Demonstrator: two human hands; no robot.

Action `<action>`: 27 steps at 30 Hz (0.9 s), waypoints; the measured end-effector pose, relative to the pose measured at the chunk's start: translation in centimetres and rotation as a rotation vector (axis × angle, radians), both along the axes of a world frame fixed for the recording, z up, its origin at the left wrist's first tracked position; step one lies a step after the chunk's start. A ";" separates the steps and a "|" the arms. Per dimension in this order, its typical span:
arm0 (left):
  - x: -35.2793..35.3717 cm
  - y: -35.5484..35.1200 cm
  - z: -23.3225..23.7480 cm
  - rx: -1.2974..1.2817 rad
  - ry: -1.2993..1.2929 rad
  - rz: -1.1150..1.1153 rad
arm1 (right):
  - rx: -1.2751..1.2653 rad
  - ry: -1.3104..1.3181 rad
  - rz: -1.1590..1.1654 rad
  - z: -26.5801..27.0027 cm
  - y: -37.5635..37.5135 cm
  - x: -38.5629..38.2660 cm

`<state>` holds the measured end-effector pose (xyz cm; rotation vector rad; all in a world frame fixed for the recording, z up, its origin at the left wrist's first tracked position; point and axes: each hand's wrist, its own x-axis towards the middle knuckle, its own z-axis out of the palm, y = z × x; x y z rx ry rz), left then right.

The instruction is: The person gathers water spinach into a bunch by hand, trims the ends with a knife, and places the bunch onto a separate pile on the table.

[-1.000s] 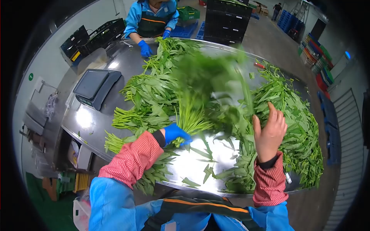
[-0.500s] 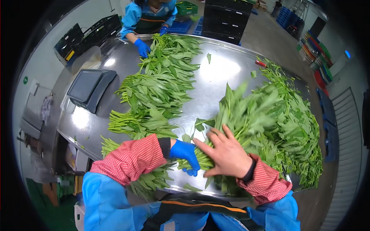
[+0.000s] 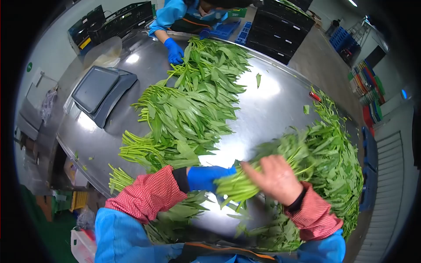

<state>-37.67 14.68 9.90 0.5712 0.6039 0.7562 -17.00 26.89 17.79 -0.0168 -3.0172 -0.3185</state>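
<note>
My left hand (image 3: 207, 178), in a blue glove, is closed round the stem end of a bunch of leafy greens (image 3: 239, 187) above the table's near part. My bare right hand (image 3: 277, 179) lies against the upper side of the same bunch, fingers partly hidden and blurred, so its grip is unclear. The bunch's leaves point away to the right, smeared by motion. On the left, bundles of greens (image 3: 188, 114) lie in a column with stems facing left. A large loose pile of greens (image 3: 335, 171) covers the table's right side.
A scale (image 3: 98, 90) stands on the metal table (image 3: 105, 144) at left. Across the table a co-worker's gloved hand (image 3: 174, 51) touches the far bundles. A red-handled tool (image 3: 315, 96) lies near the far right edge. Black crates (image 3: 276, 33) are stacked beyond the table.
The bunch has been raised off the table by my left hand, and its leaves have swung. My right hand has moved slightly right and onto the bunch. The whole view has shifted.
</note>
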 end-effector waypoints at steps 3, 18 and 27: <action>-1.5 0.0 -3.5 -0.101 -0.354 0.343 | 0.253 0.100 -0.066 2.2 6.1 -2.6; 5.0 -3.9 -10.5 -0.270 -0.374 0.282 | 0.384 -0.227 -0.611 -16.2 18.6 -16.6; 8.7 -2.9 -9.9 0.185 0.456 0.525 | -0.081 -0.139 -0.817 -13.2 12.4 -1.8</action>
